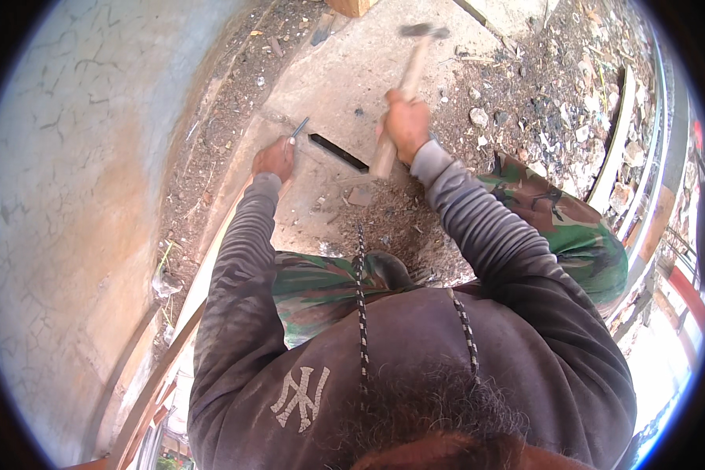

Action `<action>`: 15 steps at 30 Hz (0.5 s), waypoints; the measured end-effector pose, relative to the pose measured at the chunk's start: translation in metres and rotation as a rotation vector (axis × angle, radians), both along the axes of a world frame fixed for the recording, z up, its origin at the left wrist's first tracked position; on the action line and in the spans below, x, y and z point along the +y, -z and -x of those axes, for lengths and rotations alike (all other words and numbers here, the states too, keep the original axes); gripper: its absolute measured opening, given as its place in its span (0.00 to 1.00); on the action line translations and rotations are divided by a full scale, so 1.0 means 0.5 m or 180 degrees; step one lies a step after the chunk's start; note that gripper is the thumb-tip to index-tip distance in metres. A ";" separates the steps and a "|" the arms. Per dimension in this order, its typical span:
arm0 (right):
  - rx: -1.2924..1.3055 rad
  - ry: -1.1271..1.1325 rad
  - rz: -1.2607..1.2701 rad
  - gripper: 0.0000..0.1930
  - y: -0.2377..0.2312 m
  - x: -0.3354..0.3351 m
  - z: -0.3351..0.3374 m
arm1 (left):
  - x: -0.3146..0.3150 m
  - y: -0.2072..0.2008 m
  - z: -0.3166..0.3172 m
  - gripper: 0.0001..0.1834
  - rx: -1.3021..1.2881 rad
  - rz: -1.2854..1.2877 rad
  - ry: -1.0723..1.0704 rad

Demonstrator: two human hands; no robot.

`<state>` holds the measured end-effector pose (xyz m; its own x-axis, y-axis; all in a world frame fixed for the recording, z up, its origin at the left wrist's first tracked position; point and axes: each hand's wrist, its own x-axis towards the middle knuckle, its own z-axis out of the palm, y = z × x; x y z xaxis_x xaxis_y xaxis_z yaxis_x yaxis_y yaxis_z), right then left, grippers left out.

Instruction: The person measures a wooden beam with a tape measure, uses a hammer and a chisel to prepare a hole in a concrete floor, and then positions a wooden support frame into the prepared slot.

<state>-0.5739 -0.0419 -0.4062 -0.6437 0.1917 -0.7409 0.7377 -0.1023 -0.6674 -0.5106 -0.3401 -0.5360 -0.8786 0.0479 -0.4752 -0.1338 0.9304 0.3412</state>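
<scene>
My right hand point(407, 125) is closed round the wooden handle of a hammer point(413, 72). The hammer's dark head points away from me, above the pale slab point(321, 86), and is slightly blurred. To the left, my left hand point(274, 159) grips a thin grey metal rod point(300, 126), whose far end sticks out past the fingers; the rest is hidden in the hand. Between the two hands, on the slab, shows a long narrow black shape point(337, 152) with angled ends; whether it is a bar or a slot I cannot tell.
A stained wall point(78, 196) rises on the left. Stones and rubble point(478, 117) cover the ground at right, with a curved wooden strip point(612, 141) beyond. A wooden block point(351, 7) stands at the far edge. My legs in camouflage trousers point(560, 219) are folded close by.
</scene>
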 end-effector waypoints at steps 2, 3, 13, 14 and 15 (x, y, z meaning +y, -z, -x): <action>-0.0787 -0.1171 0.0472 0.18 0.040 -0.003 -0.052 | -0.004 -0.002 0.007 0.21 -0.0028 0.0003 0.0077; -0.1002 -0.1421 0.0917 0.18 0.058 0.017 -0.055 | -0.005 -0.003 0.014 0.21 -0.0009 0.0009 0.0083; 0.0855 0.1095 -0.0466 0.19 -0.039 0.069 0.107 | -0.001 -0.006 -0.003 0.22 -0.0140 0.0033 -0.0059; 0.0187 0.0133 -0.0240 0.16 -0.022 0.015 0.038 | -0.001 -0.007 0.002 0.22 -0.0192 -0.0002 -0.0108; -0.0507 -0.0789 -0.0004 0.13 0.011 -0.027 -0.043 | -0.003 -0.004 -0.002 0.22 -0.0204 0.0008 -0.0088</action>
<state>-0.5526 -0.0553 -0.4115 -0.5465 0.0441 -0.8363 0.8356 0.0950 -0.5411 -0.5094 -0.3414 -0.5340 -0.8473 0.0227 -0.5306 -0.1811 0.9269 0.3288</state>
